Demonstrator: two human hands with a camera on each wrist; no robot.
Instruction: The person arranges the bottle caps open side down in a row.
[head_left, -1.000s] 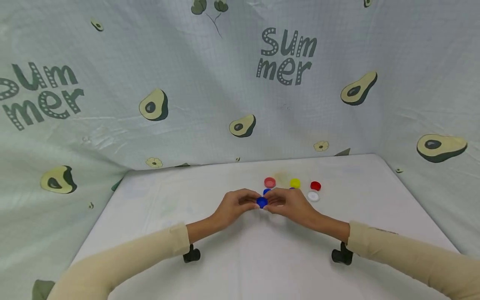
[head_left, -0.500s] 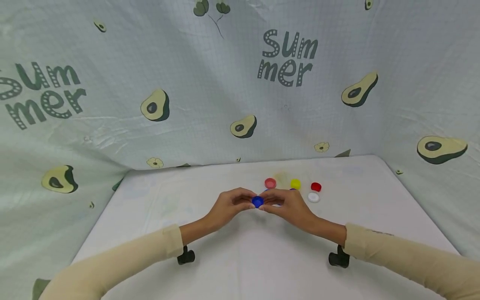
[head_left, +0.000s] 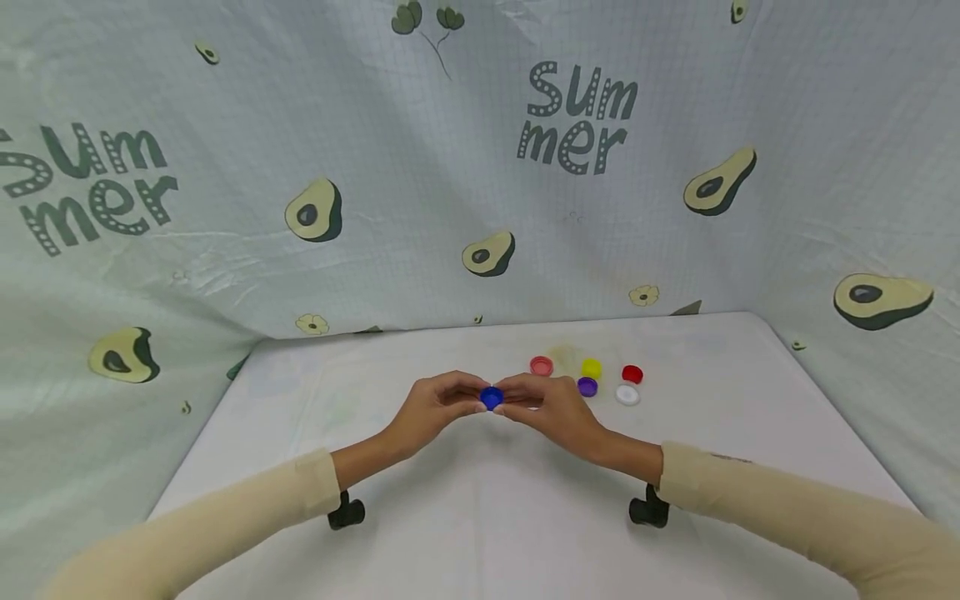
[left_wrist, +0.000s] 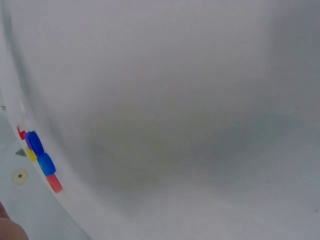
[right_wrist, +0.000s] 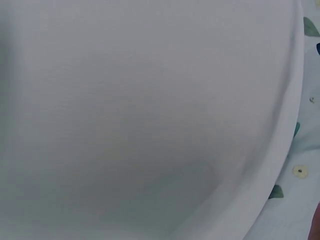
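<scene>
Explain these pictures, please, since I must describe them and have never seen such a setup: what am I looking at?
There is no machine at work here: a person uses their bare left hand and right hand. The widest picture comes from a camera on the person's head, looking forward and down. The other two come from cameras on the wrists, probably the black devices there.

On the white table lie small, round, cap-like pieces: a pink cap, yellow cap, purple cap, red cap and white cap. The left wrist view also shows two blue pieces. The right wrist view shows mostly tabletop and patterned cloth.

The fingertips of both hands hold a dark blue cap.
</scene>
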